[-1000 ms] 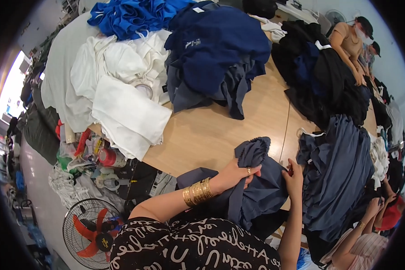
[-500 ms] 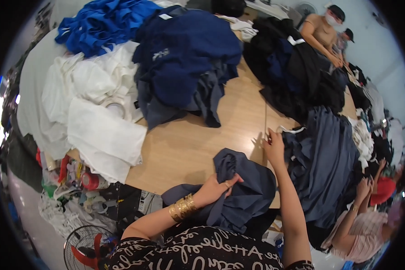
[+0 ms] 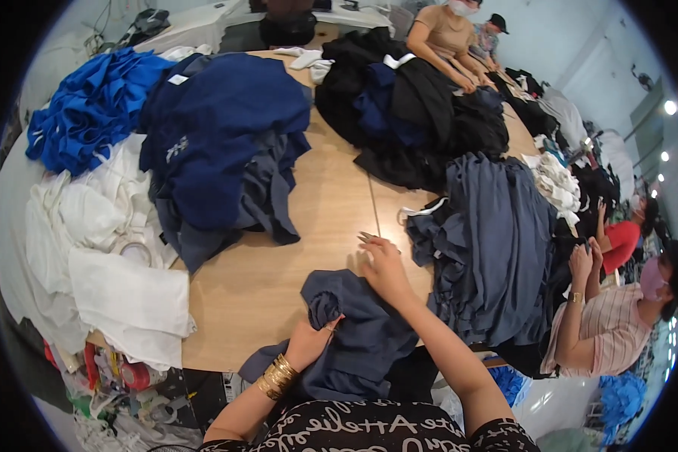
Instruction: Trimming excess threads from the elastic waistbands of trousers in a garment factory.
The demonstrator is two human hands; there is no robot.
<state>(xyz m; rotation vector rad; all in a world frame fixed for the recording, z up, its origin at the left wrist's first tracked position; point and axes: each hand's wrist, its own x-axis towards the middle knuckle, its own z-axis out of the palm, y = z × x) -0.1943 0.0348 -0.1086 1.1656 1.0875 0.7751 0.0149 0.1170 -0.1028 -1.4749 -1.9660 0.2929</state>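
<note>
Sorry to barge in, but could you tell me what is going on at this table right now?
A person is working on a slate-blue garment at the near edge of a wooden table. The left hand grips a bunched fold of it, while the right hand holds small snips just beyond the cloth. Piles of navy garments, white garments and grey-blue garments lie around. Other people handle dark clothes at the far end and to the right.

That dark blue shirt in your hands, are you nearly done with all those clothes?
Hard to say. The grey-blue stack at the right looks sorted. The left hand grips the bunched dark blue garment; the right hand holds small snips. White and navy heaps lie loose.
</note>
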